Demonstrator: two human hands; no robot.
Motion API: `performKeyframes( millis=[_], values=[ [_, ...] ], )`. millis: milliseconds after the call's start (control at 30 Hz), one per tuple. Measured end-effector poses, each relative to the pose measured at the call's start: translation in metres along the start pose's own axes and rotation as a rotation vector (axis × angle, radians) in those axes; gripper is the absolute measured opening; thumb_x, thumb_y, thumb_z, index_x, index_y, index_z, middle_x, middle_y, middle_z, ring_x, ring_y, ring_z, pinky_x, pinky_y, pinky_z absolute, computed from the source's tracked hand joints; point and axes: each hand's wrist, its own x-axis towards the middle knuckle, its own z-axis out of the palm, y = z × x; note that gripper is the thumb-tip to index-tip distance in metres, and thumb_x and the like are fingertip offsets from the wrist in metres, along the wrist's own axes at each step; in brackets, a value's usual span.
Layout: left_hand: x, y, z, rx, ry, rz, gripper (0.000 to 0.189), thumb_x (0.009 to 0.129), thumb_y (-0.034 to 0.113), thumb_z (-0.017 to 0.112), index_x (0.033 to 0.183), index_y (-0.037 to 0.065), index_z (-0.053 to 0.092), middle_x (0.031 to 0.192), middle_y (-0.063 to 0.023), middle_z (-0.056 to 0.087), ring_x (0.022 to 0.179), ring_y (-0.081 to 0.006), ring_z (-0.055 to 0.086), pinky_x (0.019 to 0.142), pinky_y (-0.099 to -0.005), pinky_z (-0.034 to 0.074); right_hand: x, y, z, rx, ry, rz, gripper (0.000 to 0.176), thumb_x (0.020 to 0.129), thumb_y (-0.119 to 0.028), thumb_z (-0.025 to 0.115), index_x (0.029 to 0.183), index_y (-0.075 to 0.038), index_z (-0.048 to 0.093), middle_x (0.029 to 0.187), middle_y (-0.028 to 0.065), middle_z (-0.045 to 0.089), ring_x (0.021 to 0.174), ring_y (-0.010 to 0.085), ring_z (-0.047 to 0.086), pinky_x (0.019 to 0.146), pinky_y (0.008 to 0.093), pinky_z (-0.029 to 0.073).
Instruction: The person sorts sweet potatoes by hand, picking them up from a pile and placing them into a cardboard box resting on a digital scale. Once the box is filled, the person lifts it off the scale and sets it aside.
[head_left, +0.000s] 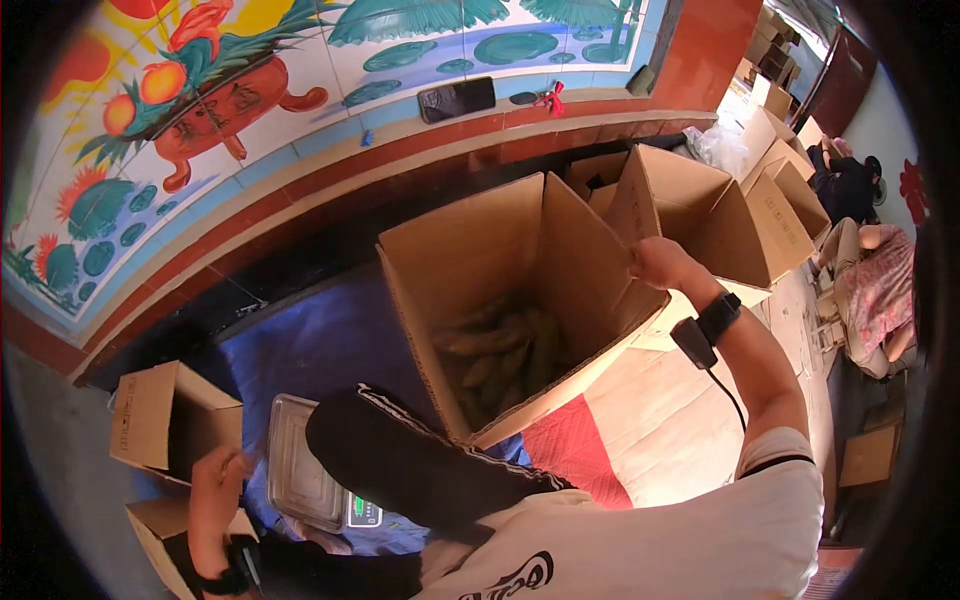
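A large open cardboard box stands in front of me, with several long greenish-brown pieces of produce at its bottom in shadow. My right hand is closed on the box's upper right edge. Down at the left, my left hand hangs beside a small open cardboard box; its fingers are bent and blurred, so a grip does not show. A clear plastic tray rests on a scale with a green display, partly hidden by my leg.
Another open carton adjoins the large box, with more cartons behind. A second small carton sits at lower left. Blue sheeting and a red mat cover the floor. A phone lies on the ledge. People sit at right.
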Motion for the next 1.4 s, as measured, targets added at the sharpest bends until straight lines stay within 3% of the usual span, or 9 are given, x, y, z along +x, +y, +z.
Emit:
performKeyframes(
  millis=[333, 433, 500, 733, 800, 933, 1100, 1200, 1400],
  values=[
    [-0.116, -0.094, 0.016, 0.311, 0.17, -0.168, 0.005, 0.078, 0.003, 0.054, 0.077, -0.002, 0.055, 0.072, -0.0164, 0.054, 0.073, -0.0318, 0.056, 0.07, -0.0364, 0.044, 0.008, 0.023, 0.023, -0.19, 0.187, 0.018, 0.028, 0.081, -0.033, 0.055, 0.082, -0.006, 0.063, 0.082, 0.0152, 0.064, 0.08, 0.0337, 0.062, 0.068, 0.0424, 0.05],
    [-0.135, -0.094, 0.012, 0.362, 0.037, -0.27, 0.026, 0.081, 0.018, 0.059, 0.097, -0.002, 0.056, 0.095, -0.0201, 0.056, 0.093, -0.0349, 0.053, 0.083, -0.0415, 0.041, 0.017, 0.025, -0.001, -0.072, 0.197, 0.124, 0.034, 0.081, -0.037, 0.056, 0.083, -0.005, 0.063, 0.082, 0.0179, 0.063, 0.082, 0.036, 0.061, 0.071, 0.0453, 0.048],
    [-0.137, -0.081, 0.016, 0.319, 0.053, -0.362, 0.038, 0.083, 0.025, 0.06, 0.106, -0.004, 0.056, 0.104, -0.0228, 0.057, 0.099, -0.0366, 0.053, 0.089, -0.0413, 0.04, 0.024, 0.039, -0.007, -0.068, 0.531, 0.325, 0.04, 0.083, -0.04, 0.052, 0.082, -0.002, 0.062, 0.083, 0.0195, 0.063, 0.082, 0.0361, 0.061, 0.072, 0.0444, 0.048],
    [-0.163, -0.114, 0.04, 0.375, 0.126, -0.324, 0.043, 0.082, 0.029, 0.061, 0.11, -0.003, 0.054, 0.11, -0.0244, 0.056, 0.102, -0.0384, 0.052, 0.088, -0.0425, 0.041, 0.047, 0.08, 0.036, 0.017, 0.387, 0.393, 0.036, 0.08, -0.032, 0.053, 0.088, 0.002, 0.062, 0.078, 0.0203, 0.063, 0.074, 0.0345, 0.063, 0.063, 0.0429, 0.051],
    [-0.167, -0.116, 0.049, 0.358, 0.193, -0.413, 0.035, 0.079, 0.023, 0.063, 0.104, 0.0, 0.056, 0.103, -0.0214, 0.055, 0.099, -0.0369, 0.051, 0.084, -0.0436, 0.041, 0.053, 0.075, 0.029, 0.451, 0.132, 0.552, 0.033, 0.079, -0.031, 0.054, 0.085, -0.001, 0.066, 0.082, 0.0199, 0.064, 0.073, 0.0314, 0.065, 0.062, 0.0393, 0.051],
    [-0.176, -0.132, 0.063, 0.384, 0.339, -0.422, 0.03, 0.071, 0.02, 0.067, 0.092, 0.001, 0.058, 0.094, -0.0164, 0.058, 0.094, -0.0365, 0.051, 0.086, -0.0428, 0.039, 0.073, 0.104, 0.062, 0.781, 0.148, 0.5, 0.023, 0.074, -0.017, 0.054, 0.071, 0.005, 0.061, 0.058, 0.0129, 0.056, 0.046, 0.0241, 0.054, 0.038, 0.0371, 0.039],
    [-0.177, -0.131, 0.063, 0.387, 0.323, -0.383, 0.04, 0.068, 0.029, 0.068, 0.096, 0.002, 0.058, 0.1, -0.0164, 0.057, 0.101, -0.0351, 0.048, 0.09, -0.0446, 0.034, 0.097, 0.167, 0.115, 0.431, 0.201, 0.265, 0.02, 0.074, -0.017, 0.056, 0.071, 0.002, 0.061, 0.062, 0.014, 0.06, 0.055, 0.0283, 0.061, 0.048, 0.0419, 0.045],
    [-0.177, -0.122, 0.06, 0.377, 0.298, -0.386, 0.04, 0.069, 0.031, 0.068, 0.095, 0.003, 0.059, 0.1, -0.0165, 0.057, 0.101, -0.0346, 0.048, 0.091, -0.0443, 0.034, 0.091, 0.186, 0.119, -0.195, 0.299, -0.044, 0.023, 0.082, -0.021, 0.049, 0.09, -0.005, 0.064, 0.079, 0.0208, 0.064, 0.077, 0.0357, 0.063, 0.061, 0.0427, 0.049],
    [-0.177, -0.139, 0.063, 0.383, 0.338, -0.309, 0.04, 0.071, 0.035, 0.067, 0.093, 0.003, 0.06, 0.099, -0.0161, 0.058, 0.1, -0.0338, 0.049, 0.091, -0.0446, 0.032, 0.028, 0.179, 0.062, -0.111, 0.325, 0.31, 0.027, 0.081, -0.027, 0.05, 0.084, -0.006, 0.067, 0.087, 0.0158, 0.066, 0.078, 0.0317, 0.064, 0.068, 0.0411, 0.051]
  ],
)
